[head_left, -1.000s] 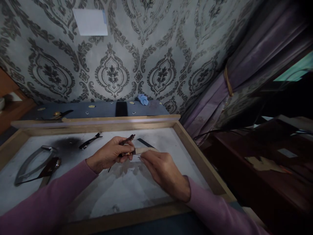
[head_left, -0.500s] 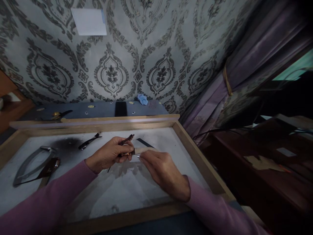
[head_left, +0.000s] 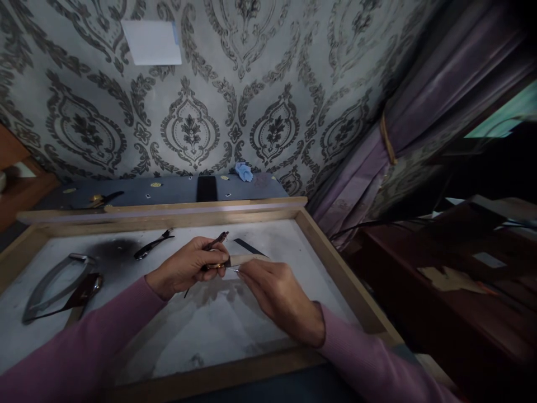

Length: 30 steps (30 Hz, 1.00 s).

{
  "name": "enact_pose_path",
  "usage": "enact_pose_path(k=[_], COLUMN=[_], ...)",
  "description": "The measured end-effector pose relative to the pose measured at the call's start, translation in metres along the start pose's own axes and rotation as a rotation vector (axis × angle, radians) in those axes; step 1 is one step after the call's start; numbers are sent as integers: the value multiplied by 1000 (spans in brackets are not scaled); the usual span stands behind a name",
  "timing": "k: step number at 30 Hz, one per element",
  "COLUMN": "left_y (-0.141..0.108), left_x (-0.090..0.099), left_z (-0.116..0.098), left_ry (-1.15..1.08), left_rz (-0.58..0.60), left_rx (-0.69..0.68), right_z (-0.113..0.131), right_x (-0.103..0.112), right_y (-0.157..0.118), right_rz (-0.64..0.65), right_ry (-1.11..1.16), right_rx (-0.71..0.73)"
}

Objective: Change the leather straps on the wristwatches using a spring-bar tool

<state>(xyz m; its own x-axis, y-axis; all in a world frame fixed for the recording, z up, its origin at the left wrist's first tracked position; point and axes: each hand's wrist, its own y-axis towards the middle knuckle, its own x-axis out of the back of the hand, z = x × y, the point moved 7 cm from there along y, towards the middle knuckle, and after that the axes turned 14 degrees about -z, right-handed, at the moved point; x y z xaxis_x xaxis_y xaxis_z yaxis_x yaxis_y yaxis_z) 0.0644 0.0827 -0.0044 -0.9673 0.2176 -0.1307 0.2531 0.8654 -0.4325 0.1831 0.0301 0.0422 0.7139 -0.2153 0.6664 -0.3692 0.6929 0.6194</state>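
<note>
Head view. Left hand (head_left: 188, 266) over the shallow wood-rimmed tray (head_left: 335, 266), fingers closed around a dark brown piece (head_left: 219, 240), its knobbly tip poking out above the thumb. Right hand (head_left: 281, 294) just beside it, fingers pinched on a thin metal tool (head_left: 232, 270) whose point reached toward the left fingertips. A pale strip (head_left: 242, 259) spanned the gap between the hands; could not tell which fingers gripped it. Beyond the right hand, a flat dark strip (head_left: 248, 246) lay on the white tray floor. To the left: a dark glossy piece (head_left: 151, 247), then a grey curved frame (head_left: 33, 299) near the left forearm. Behind the tray, on the blue table (head_left: 176, 191): a black rectangle (head_left: 207, 188) and a crumpled blue cloth (head_left: 244, 172).
</note>
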Motion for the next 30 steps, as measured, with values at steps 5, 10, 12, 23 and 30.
enact_pose_path(k=[5, 10, 12, 23, 30], left_y=[-3, -7, -8, -3, -7], left_x=[-2, -3, -3, 2, 0], left_z=[-6, -12, -13, -11, -13], left_ry=[-13, -15, -12, -11, 18], left_rz=[9, -1, 4, 8, -7], left_rx=[-16, -22, -27, -33, -23], right_z=[0, 3, 5, 7, 8], right_x=[1, 4, 6, 10, 10], right_y=[0, 3, 5, 3, 2], right_rz=[-34, -82, -96, -126, -111], right_ry=[13, 40, 42, -18, -61], right_rx=[6, 15, 26, 67, 92])
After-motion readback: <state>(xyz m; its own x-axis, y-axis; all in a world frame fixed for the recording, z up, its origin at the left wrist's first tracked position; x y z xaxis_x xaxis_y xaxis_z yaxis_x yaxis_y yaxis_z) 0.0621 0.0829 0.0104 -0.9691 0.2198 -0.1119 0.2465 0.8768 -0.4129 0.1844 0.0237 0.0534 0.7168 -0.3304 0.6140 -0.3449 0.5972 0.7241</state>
